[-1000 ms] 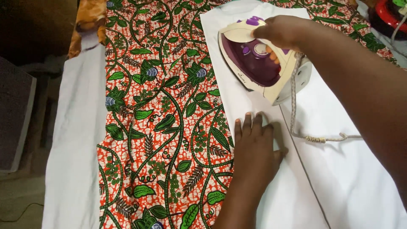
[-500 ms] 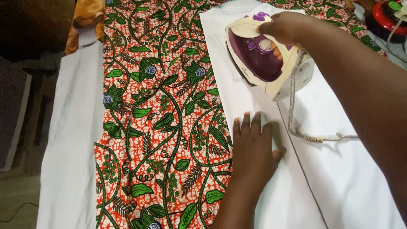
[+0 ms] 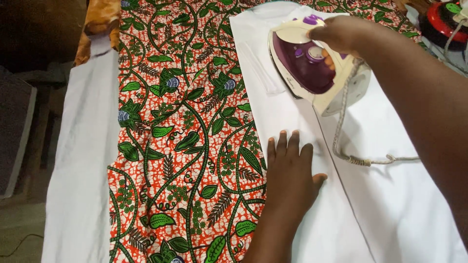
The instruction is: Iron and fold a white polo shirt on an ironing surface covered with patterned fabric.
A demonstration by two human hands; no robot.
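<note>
- Ironing surface under a pale sheet — bare strip well left of the left hand.
- Red-and-green leaf-print cloth lies on it, just left of that hand.
- White fabric lies beneath the hand.

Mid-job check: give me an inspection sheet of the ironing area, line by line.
Surface: white cloth cover, bare strip along one side.
Job's things: purple and cream iron on the white fabric; red and green leaf-print fabric beside it.
Clutter: orange patterned cloth and a red object at the far end.
Grippers: right hand grips the iron's handle; left hand lies flat on the white fabric.
Cables: braided cord trails across the white fabric.
Surroundings: dark floor alongside.
</note>
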